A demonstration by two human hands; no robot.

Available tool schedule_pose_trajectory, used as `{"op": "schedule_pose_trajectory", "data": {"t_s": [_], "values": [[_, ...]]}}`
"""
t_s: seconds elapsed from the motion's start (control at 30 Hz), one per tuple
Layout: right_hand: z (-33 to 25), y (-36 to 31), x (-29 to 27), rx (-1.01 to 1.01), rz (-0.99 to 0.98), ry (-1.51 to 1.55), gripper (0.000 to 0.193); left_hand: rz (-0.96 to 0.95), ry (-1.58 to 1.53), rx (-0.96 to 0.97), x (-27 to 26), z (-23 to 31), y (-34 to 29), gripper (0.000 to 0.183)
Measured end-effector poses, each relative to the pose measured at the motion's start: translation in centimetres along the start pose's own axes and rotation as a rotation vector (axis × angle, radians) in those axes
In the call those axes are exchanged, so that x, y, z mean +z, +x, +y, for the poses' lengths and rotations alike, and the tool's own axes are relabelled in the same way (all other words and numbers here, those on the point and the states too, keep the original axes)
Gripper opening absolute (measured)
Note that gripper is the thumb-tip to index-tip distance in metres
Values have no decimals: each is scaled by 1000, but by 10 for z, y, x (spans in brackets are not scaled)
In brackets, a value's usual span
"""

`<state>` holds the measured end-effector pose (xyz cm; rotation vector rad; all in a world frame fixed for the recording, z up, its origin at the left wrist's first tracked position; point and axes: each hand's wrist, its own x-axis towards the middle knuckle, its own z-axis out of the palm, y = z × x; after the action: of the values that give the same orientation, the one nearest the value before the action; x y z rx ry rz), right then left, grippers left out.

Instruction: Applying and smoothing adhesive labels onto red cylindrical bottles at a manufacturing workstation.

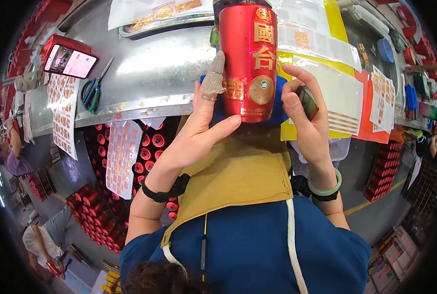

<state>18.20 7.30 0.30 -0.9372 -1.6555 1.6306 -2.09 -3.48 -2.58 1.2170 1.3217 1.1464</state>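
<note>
Along the left part of the metal tabletop [152, 54], a lit phone [70, 61] leans on a red object, with dark-handled scissors [92, 90] beside it and a label sheet [64, 115] draping over the front edge. Below, a second printed sheet [124, 159] lies over rows of round red ends [157, 140]. To the right, a white sheet [343, 98] with gold stripes, yellow sheeting [338, 22] and a red sheet [364, 105] overlap close to the work. A red bottle [248, 44] stands upright before the person's chest, between the hands, hiding part of a blue piece [279, 98] behind it. The left hand [191, 132] has thumb and forefinger spread, the thumb touching the bottle's lower edge and the mesh-covered forefinger along its left side; how firmly they press, I cannot tell. The right hand [312, 122] is raised just beside the bottle, fingers curled near a dark object [307, 102]; whether its grip pinches that is unclear.
</note>
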Motion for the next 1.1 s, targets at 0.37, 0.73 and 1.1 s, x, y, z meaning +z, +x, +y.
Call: {"op": "schedule_pose_trajectory", "data": {"t_s": [0.37, 0.73, 1.1], "values": [[-10, -1, -2, -31, -30, -189, 46, 139, -68, 108, 11, -2, 4, 90], [-29, -9, 10, -222, 66, -478, 22, 356, 182, 339, 3, 13, 3, 38], [-33, -12, 13, -206, 8, -538, 23, 299, 324, 466, 0, 15, 11, 29]]}}
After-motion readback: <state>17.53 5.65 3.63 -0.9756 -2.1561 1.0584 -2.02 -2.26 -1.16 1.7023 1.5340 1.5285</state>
